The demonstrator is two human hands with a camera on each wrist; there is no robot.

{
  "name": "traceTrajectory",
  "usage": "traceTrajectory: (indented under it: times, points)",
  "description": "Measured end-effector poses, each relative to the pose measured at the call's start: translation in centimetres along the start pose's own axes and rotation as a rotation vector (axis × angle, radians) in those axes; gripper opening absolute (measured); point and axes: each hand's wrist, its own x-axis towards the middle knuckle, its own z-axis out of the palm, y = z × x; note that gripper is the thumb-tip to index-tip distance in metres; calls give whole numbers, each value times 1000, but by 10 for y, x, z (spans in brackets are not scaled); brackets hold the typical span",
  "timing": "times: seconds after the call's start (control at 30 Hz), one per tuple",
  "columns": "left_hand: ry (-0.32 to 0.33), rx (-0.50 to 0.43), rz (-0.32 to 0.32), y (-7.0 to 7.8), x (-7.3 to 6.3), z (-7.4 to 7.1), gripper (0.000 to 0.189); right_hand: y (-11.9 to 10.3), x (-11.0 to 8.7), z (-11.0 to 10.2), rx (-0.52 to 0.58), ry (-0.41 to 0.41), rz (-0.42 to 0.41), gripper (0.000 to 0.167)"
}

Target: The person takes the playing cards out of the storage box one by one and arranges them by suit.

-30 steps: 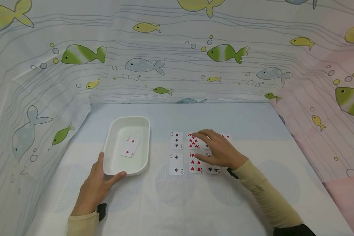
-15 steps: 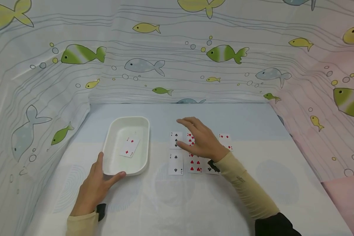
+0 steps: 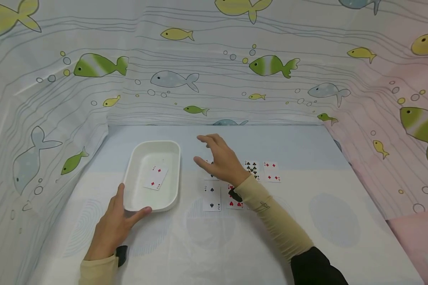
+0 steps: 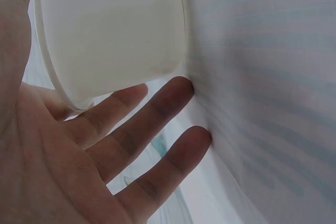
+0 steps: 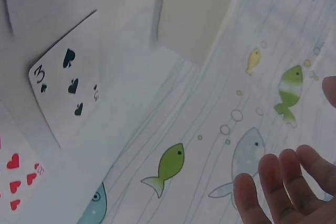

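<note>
My left hand [image 3: 110, 221] rests at the near left corner of a white plastic tray [image 3: 127, 190], thumb at the near rim and index finger along the left side. In the left wrist view its fingers [image 4: 149, 116] lie spread and fairly straight beside the tray's outer wall. Inside the tray lies a two of diamonds card [image 3: 156, 178]. My right hand [image 3: 222, 160] is raised over the card rows with its fingers apart, holding nothing. It partly covers a three of spades card [image 5: 73, 85] in the head view. Below that lies a two of spades card [image 3: 212, 196].
Playing cards lie face up in two rows: a six of hearts [image 3: 232, 202], a nine of clubs [image 3: 252, 168] and a four of diamonds [image 3: 272, 172] among them. The right sleeve [image 3: 271, 213] hides part of the lower row. A fish-patterned curtain [image 3: 214, 59] encloses the table.
My right hand has moved left from over the club and heart cards to over the three of spades, toward the tray. My left hand and the tray have stayed put.
</note>
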Motion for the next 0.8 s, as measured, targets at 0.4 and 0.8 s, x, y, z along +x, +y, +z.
traceTrajectory:
  times: [0.4, 0.8]
  points:
    - [-3, 2, -2, -1, 0, 1, 129, -20, 20, 34, 97, -20, 61, 63]
    - [-8, -2, -11, 1, 1, 1, 130, -43, 40, 62, 109, -122, 139, 65]
